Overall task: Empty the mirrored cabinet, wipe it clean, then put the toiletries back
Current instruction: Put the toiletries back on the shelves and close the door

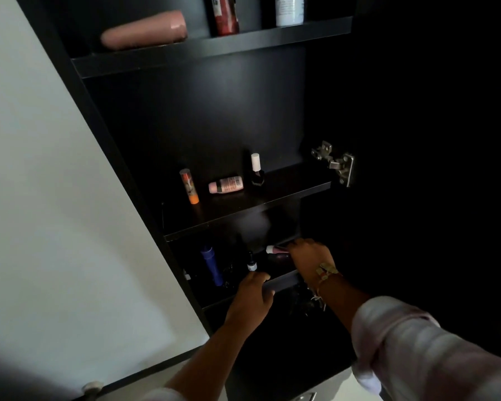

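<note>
In the open black cabinet [214, 111], three bottles [145, 30] [224, 15] [289, 10] are on the top shelf [185, 57], three small ones [189, 186] [226, 185] [256, 169] on the middle shelf [287, 186] and two more [211, 264] [251, 264] on the bottom shelf [284, 280], where the right hand [310, 256] grips a pink tube [274, 249] and the left hand [250, 296] holds the front edge.

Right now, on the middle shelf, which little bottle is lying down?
The pink bottle with the barcode label lies on its side, between the orange-tipped stick and the white-capped nail polish, which both stand upright.
</note>
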A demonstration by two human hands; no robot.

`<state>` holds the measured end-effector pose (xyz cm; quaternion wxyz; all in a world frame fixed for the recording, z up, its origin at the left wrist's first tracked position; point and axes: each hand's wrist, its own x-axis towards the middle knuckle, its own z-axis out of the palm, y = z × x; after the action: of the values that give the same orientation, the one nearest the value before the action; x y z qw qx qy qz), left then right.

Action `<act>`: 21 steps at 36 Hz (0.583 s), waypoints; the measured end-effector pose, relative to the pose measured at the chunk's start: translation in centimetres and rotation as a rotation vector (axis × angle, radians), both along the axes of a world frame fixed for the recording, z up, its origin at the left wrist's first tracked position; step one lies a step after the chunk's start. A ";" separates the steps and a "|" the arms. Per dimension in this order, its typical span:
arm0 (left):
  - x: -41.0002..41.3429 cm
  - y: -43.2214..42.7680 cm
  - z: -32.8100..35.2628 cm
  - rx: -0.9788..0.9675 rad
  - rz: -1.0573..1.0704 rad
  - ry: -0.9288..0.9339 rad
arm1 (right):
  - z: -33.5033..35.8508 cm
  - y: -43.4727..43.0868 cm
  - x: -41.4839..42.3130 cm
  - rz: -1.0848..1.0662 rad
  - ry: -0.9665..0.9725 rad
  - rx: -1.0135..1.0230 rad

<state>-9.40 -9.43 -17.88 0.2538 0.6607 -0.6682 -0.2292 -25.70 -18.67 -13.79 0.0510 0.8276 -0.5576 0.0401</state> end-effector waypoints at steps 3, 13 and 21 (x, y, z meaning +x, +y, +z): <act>0.1 -0.1 -0.4 -0.004 0.014 -0.007 | -0.3 -0.6 0.1 -0.009 0.044 0.009; 0.5 0.2 -0.7 0.014 0.035 -0.054 | -1.4 -1.2 0.2 -0.017 0.126 0.059; 0.8 0.7 -0.9 0.031 0.039 -0.113 | -1.2 -0.8 0.6 -0.041 0.163 0.120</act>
<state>-8.60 -8.71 -18.82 0.2096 0.6894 -0.6648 -0.1969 -25.13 -19.47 -15.02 0.0476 0.8182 -0.5696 -0.0618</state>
